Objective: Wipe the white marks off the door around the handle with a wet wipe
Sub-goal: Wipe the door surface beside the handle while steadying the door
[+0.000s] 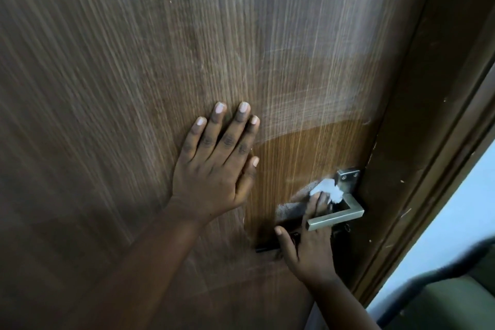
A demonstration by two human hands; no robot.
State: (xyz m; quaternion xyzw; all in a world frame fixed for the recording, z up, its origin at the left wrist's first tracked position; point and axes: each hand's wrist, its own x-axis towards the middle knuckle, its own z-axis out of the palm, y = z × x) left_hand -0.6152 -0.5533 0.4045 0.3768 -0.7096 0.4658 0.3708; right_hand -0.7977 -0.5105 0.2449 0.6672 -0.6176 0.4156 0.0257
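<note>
Hands [214,166] on streaked brown door [107,61]

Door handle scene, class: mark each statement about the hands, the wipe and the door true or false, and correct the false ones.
1. The left hand lies flat on the door. True.
2. The right hand presses the wet wipe near the handle. True.
3. The wipe is blue. False: it is white.
4. No white marks remain above the handle. False: pale streaks still cover the wood there.
5. The handle is a round knob. False: it is a squared metal lever.
</note>
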